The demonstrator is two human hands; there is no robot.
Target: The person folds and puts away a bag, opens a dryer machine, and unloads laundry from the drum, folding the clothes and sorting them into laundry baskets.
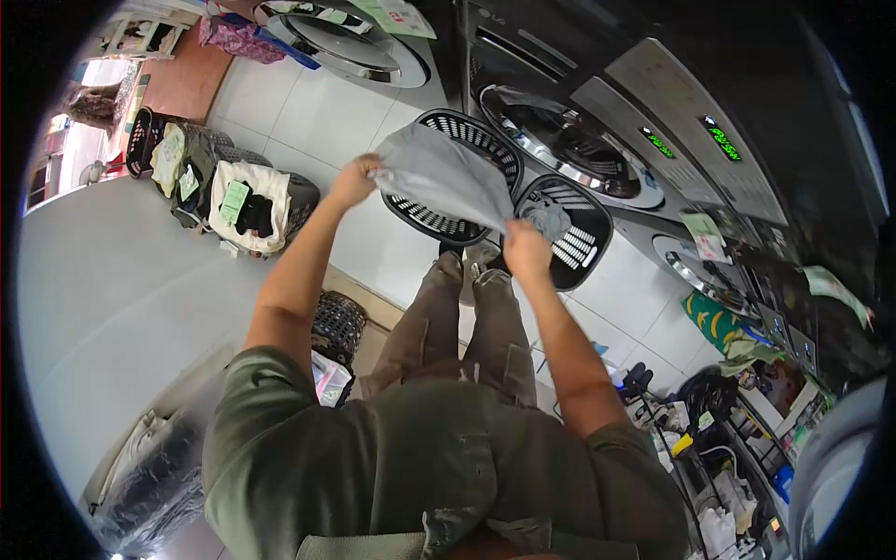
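While gripped at both ends: grey cloth (443, 173), spread between two bare hands.
Clamped at one end by left hand (355, 180), at the other by right hand (527, 252); hands well apart. Judged to be at the opening-out step; calling next, by judgement, for a firm hold at both ends and clearance above rims below. Directly under cloth, between hands: black basket (439, 221), partly covered. Just beside right hand, outward: second black basket (571, 271), with crumpled grey fabric (547, 217) inside. Ahead of both hands, close past baskets: round machine door (569, 140), limiting forward room. Farther ahead, toward right hand's side: green-lit display (721, 138). Outward from left hand, well apart: white cloth (259, 185) bearing green tag (234, 201).
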